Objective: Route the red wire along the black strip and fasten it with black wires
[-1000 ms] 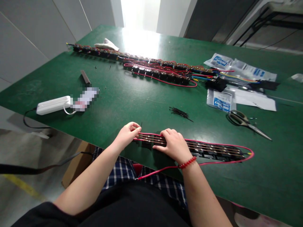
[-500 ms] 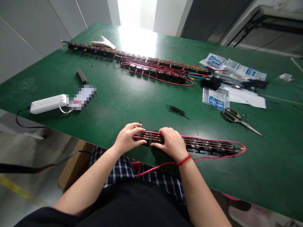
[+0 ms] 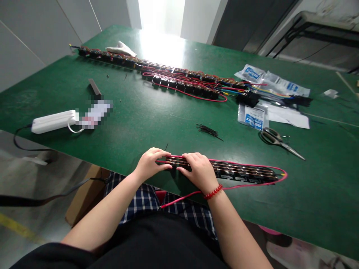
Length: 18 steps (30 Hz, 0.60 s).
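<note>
A long black strip (image 3: pixel 244 172) with thin copper-coloured rods along its top lies near the table's front edge. Its left end is between the thumb and fingers of my left hand (image 3: pixel 150 164). Farther right, my right hand (image 3: pixel 200 171) grips the same strip across its width, with the thumb on the near side. A red wire (image 3: pixel 252 164) runs along the far side, loops round the right end and comes back over the table edge. Beside my left fingertips a thin black tie end (image 3: pixel 167 145) sticks up; where it is fastened is hidden.
A bundle of black cable ties (image 3: pixel 208 130) lies ahead, with scissors (image 3: pixel 280 142) to its right. Longer wired black strips (image 3: pixel 185 87) stretch across the back, near plastic bags (image 3: pixel 254 117). A white power strip (image 3: pixel 53 121) sits at left.
My right hand has slid slightly left along the strip, its fingers nearer my left hand. The left hand keeps its hold. The whole view has shifted a little.
</note>
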Each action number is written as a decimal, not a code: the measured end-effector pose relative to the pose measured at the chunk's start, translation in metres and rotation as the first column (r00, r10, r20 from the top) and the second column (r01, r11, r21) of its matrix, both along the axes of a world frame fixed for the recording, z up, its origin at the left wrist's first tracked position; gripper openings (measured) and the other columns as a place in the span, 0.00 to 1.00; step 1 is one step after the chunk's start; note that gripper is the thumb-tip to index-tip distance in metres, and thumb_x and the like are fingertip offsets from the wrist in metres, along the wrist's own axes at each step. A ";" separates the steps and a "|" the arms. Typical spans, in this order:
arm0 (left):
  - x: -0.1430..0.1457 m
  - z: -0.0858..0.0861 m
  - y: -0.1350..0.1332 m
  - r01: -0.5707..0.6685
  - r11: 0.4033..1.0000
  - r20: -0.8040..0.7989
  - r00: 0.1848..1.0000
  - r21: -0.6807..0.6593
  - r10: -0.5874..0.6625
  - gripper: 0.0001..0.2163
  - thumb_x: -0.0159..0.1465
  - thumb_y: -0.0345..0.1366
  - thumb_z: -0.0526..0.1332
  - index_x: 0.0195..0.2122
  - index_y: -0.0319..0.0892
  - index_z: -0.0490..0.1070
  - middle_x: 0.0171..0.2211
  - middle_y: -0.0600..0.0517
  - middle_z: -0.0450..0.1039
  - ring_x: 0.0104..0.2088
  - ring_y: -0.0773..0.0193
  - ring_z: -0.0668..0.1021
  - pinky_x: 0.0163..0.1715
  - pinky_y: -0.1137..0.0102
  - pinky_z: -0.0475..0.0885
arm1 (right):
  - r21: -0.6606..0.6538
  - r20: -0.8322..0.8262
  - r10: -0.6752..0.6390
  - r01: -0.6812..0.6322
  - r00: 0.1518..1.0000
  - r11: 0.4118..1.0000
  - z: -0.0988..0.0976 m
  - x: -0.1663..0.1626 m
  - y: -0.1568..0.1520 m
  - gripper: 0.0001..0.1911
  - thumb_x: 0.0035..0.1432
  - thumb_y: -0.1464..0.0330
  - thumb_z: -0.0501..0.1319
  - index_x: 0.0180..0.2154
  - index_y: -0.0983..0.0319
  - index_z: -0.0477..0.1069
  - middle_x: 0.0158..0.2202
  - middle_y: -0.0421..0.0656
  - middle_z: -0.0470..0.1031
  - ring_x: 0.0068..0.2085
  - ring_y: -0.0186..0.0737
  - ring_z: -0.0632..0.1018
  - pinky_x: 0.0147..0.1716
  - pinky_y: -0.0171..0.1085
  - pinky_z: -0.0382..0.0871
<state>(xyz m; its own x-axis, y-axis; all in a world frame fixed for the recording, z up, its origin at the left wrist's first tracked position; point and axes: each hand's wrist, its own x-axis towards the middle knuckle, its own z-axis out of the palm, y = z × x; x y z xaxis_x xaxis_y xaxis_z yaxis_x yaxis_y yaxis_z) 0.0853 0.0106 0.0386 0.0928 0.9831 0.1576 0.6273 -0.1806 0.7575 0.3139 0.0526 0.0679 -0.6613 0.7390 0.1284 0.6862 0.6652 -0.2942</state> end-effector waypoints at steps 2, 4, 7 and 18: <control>0.000 0.000 -0.001 -0.023 0.999 0.014 1.000 -0.025 0.024 0.19 0.53 0.47 0.71 0.44 0.48 0.76 0.42 0.48 0.78 0.45 0.55 0.76 0.50 0.60 0.69 | 0.025 -0.004 -0.013 0.013 1.000 1.000 -0.003 -0.001 -0.003 0.19 0.60 0.58 0.63 0.49 0.60 0.70 0.45 0.49 0.77 0.45 0.49 0.74 0.44 0.45 0.64; 0.000 0.001 -0.001 -0.037 0.999 0.030 0.999 -0.033 0.038 0.21 0.51 0.46 0.72 0.45 0.47 0.75 0.43 0.48 0.78 0.45 0.54 0.77 0.50 0.60 0.69 | 0.051 -0.001 -0.015 0.015 1.000 0.999 -0.007 -0.001 -0.006 0.21 0.62 0.56 0.60 0.52 0.60 0.69 0.46 0.49 0.77 0.45 0.49 0.74 0.45 0.45 0.63; -0.003 0.005 -0.002 -0.042 0.998 0.098 0.994 -0.046 0.046 0.19 0.54 0.46 0.70 0.45 0.46 0.75 0.42 0.48 0.78 0.44 0.56 0.77 0.48 0.62 0.70 | 0.083 0.014 -0.012 0.011 1.000 0.997 -0.011 0.000 -0.007 0.23 0.64 0.55 0.56 0.55 0.60 0.68 0.47 0.48 0.77 0.45 0.48 0.74 0.45 0.45 0.62; -0.009 0.013 0.014 -0.111 0.894 0.520 0.779 -0.435 0.350 0.25 0.56 0.42 0.66 0.54 0.43 0.66 0.35 0.52 0.77 0.34 0.65 0.78 0.37 0.70 0.71 | 0.125 -0.012 -0.037 0.038 0.999 0.991 -0.016 -0.001 -0.006 0.23 0.64 0.54 0.56 0.54 0.59 0.70 0.46 0.47 0.78 0.45 0.47 0.74 0.45 0.45 0.62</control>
